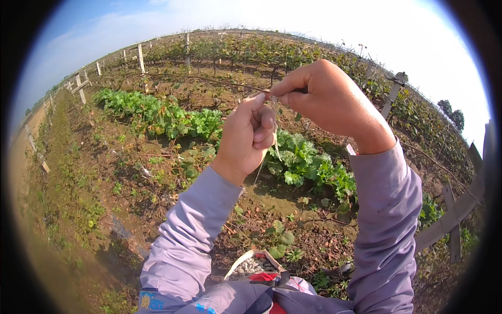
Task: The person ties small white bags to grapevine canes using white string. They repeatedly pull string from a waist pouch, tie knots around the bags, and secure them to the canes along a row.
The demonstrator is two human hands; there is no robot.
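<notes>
Both hands are raised close together at a thin brown vine cane (211, 80) that runs from the upper left to the fingertips. My left hand (251, 133) is curled below the cane, thumb up, with a pale strip of twine (276, 137) hanging beside its fingers. My right hand (327, 100) comes from the right and pinches the cane or the twine with thumb and forefinger; which of them is hidden by the fingers. At my waist an open bag (236, 267) with a pale rim holds many small whitish pieces (255, 265).
Rows of vines on wires stand behind, with concrete posts (140, 59) and a crossbarred post (393, 94) at right. Leafy green plants (302, 159) grow in a strip beyond my hands. A post structure (455, 216) stands at the lower right, with a long cane (435, 161) passing above it.
</notes>
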